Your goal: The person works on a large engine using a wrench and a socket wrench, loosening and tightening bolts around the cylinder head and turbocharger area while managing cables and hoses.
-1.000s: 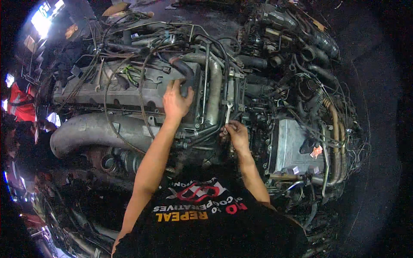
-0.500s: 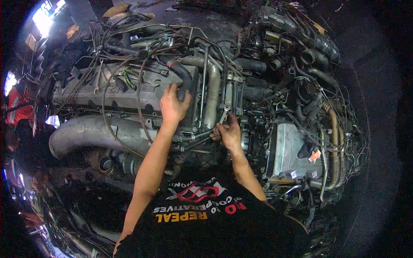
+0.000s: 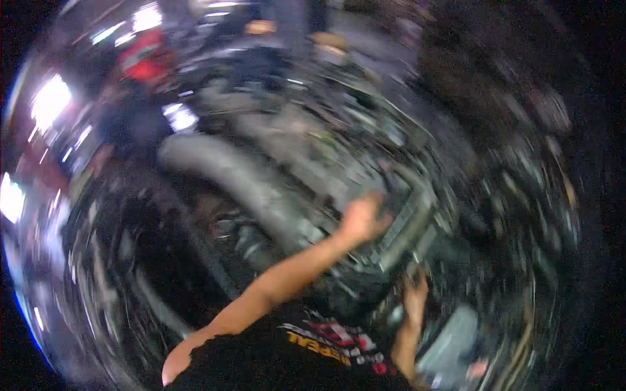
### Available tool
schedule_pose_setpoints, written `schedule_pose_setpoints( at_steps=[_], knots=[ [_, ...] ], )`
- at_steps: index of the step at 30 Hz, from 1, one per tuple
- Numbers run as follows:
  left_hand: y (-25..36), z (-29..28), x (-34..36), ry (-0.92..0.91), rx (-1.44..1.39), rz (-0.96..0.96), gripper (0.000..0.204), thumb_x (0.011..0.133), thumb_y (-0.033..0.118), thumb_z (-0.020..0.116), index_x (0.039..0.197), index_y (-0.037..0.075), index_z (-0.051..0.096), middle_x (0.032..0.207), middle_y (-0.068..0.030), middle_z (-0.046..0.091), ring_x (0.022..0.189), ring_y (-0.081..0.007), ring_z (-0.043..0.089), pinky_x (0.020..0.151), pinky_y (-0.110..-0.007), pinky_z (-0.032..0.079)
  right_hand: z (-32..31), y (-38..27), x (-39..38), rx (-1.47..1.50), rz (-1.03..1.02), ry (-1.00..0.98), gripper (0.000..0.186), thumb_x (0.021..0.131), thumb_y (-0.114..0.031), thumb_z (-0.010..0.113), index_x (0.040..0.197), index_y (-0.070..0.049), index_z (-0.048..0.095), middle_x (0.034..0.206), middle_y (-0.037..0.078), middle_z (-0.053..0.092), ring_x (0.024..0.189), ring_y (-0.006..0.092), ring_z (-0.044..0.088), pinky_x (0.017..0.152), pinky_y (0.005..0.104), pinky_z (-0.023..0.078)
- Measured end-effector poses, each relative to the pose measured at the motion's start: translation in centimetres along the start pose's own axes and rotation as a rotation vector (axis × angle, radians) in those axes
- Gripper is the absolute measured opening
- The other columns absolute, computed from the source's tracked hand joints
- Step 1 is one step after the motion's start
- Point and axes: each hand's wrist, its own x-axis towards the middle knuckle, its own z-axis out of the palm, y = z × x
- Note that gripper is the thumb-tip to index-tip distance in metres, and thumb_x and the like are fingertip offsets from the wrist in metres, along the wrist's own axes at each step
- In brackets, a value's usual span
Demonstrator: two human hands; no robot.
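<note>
Motion blur smears the whole head view. My left hand [image 3: 364,218] is at a dark curved hose [image 3: 393,190] on the engine, thumb and fingers on either side of it; the fingertips are unclear. Lower and to the right, my right hand [image 3: 415,290] is closed, with the pale head of a wrench [image 3: 418,259] sticking out beyond its fingers. Between the hands runs a light metal pipe [image 3: 407,231]. The grey engine cover [image 3: 293,153] lies left of my left hand.
A thick grey pipe [image 3: 225,171] stretches along the engine's near side. A second engine's grey cover [image 3: 453,335] is at lower right. Red clothing [image 3: 145,57], seemingly a person's, shows at upper left. Blurred cables and tubes surround the work area.
The view has swung, so the engine appears turned clockwise and both hands lie farther right and lower. My left hand stays at the hose, and my right hand keeps the wrench.
</note>
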Motion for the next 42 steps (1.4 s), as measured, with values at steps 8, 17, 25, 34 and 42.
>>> schedule_pose_setpoints(
  at_steps=[8, 17, 25, 34, 42],
  knots=[
    [0.6, -0.5, -1.2, -0.093, -0.076, -0.101, 0.047, 0.076, 0.033, 0.06, 0.113, 0.007, 0.051, 0.119, -0.0179, 0.048, 0.097, -0.039, 0.054, 0.083, -0.046, 0.046, -9.7, 0.8, 9.0, 0.056, 0.082, -0.197, 0.021, 0.079, -0.02, 0.061, 0.09, -0.003, 0.056, 0.067, 0.002, 0.048, 0.053, 0.01, 0.043, 0.049, 0.0221, 0.034],
    [0.7, -0.6, -1.0, -0.013, -0.047, -0.096, 0.042, 0.076, 0.03, 0.058, 0.109, 0.006, 0.051, 0.108, -0.0177, 0.052, 0.095, -0.0381, 0.054, 0.08, -0.048, 0.045, -0.5, -4.4, 18.5, -0.71, -0.597, -0.279, 0.025, 0.073, -0.019, 0.068, 0.081, 0.003, 0.061, 0.074, 0.019, 0.061, 0.07, 0.0321, 0.059, 0.064, 0.0409, 0.046],
    [1.0, -1.2, -1.2, -0.009, -0.041, -0.098, 0.042, 0.076, 0.031, 0.059, 0.107, 0.003, 0.052, 0.112, -0.0177, 0.052, 0.094, -0.037, 0.055, 0.079, -0.045, 0.046, 6.5, -5.3, 8.3, -1.461, -0.896, -0.51, 0.008, 0.067, -0.005, 0.057, 0.061, -0.002, 0.062, 0.064, 0.019, 0.06, 0.062, 0.0341, 0.061, 0.059, 0.0427, 0.048],
    [0.4, -0.4, -1.0, -0.009, -0.085, -0.087, 0.042, 0.075, 0.029, 0.061, 0.106, 0.002, 0.053, 0.111, -0.0197, 0.053, 0.098, -0.0373, 0.054, 0.083, -0.043, 0.045, 0.9, -1.6, -0.6, -0.846, -0.93, -0.31, 0.016, 0.074, -0.006, 0.061, 0.09, 0.0, 0.058, 0.085, 0.017, 0.058, 0.071, 0.0267, 0.059, 0.065, 0.0349, 0.048],
    [0.2, 0.0, -0.6, -0.007, -0.088, -0.063, 0.04, 0.073, 0.028, 0.061, 0.103, 0.003, 0.052, 0.097, -0.0172, 0.053, 0.088, -0.0369, 0.055, 0.076, -0.044, 0.047, -2.3, -1.5, -4.4, -0.451, -0.561, 0.032, 0.025, 0.087, -0.017, 0.055, 0.103, 0.002, 0.062, 0.116, 0.025, 0.052, 0.106, 0.0394, 0.049, 0.087, 0.0491, 0.041]
  ],
)
